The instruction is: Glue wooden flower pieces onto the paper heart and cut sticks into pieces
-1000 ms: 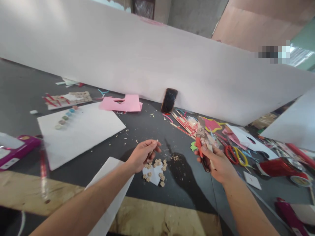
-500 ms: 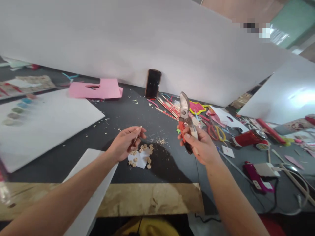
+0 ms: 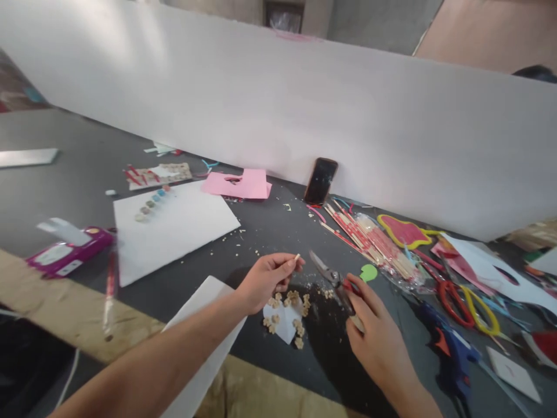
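Observation:
My left hand (image 3: 272, 281) pinches a short, pale, thin stick (image 3: 297, 258) whose tip pokes out above the fingertips. In my right hand (image 3: 376, 328) are red-handled pruning shears (image 3: 331, 275), their metal blades pointing up and left towards the stick, a small gap apart from it. Most of the handles are hidden by my fingers. Just below my left hand lies a small white paper piece (image 3: 284, 326) edged with several beige flower-shaped clusters (image 3: 298, 326). Pale crumbs (image 3: 327, 294) are scattered on the dark table between the hands.
A phone (image 3: 321, 181) leans on the white panel behind. Red-and-white sticks (image 3: 350, 226), red-handled scissors (image 3: 455, 302) and a blue glue gun (image 3: 452, 342) lie to the right. Leftward are a white board (image 3: 174, 232), pink paper (image 3: 243, 183) and a purple device (image 3: 72, 249).
My view has swung left. The pruning shears, upright and farther from my left hand before, are now lowered and tilted, with their blades near the stick. My left hand keeps its pinch.

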A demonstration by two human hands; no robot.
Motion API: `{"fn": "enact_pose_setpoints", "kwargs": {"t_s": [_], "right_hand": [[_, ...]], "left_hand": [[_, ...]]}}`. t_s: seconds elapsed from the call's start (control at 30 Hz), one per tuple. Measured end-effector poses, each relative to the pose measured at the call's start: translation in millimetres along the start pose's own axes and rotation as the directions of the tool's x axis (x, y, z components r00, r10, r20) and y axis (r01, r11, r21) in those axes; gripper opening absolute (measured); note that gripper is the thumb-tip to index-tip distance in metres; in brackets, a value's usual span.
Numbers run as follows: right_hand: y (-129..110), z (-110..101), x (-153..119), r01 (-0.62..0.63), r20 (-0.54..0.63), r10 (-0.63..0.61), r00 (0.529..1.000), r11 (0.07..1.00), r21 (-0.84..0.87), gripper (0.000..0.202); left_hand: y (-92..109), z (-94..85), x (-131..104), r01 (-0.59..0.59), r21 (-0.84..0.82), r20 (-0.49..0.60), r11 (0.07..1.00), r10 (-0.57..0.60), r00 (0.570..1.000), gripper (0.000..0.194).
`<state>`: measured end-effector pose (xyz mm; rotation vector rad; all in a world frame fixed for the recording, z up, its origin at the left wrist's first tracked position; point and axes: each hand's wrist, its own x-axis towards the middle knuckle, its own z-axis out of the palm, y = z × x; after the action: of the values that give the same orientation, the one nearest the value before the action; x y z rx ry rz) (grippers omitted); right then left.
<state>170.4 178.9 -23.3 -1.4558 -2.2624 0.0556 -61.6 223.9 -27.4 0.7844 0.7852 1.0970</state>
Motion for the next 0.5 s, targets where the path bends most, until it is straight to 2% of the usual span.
{"fn": "enact_pose_setpoints", "kwargs": {"t_s": [0.07,0.2,0.5], "right_hand": [[-1.7,2.0,-2.6,0.049,0.015,-0.048,0.999,0.993,-0.111,0.044],[-6.7,1.1,-4.3,0.046,0.024,-0.042,0.999,0.975,-0.217,0.044],[-7.9,2.2,-5.2,0.056,0.09,-0.035,0.995,0.968,-0.243,0.045]], "left_hand": [[-0.9,1.4,0.5,-0.047,0.016,-0.004,0.999,0.047,0.999,0.03],[-1.4,1.8,-0.1,-0.1,0.047,-0.023,0.994,0.101,0.995,0.03],[-5.7,-0.1,-2.0,-0.088,0.097,-0.001,0.991,0.089,0.996,0.033]]}}
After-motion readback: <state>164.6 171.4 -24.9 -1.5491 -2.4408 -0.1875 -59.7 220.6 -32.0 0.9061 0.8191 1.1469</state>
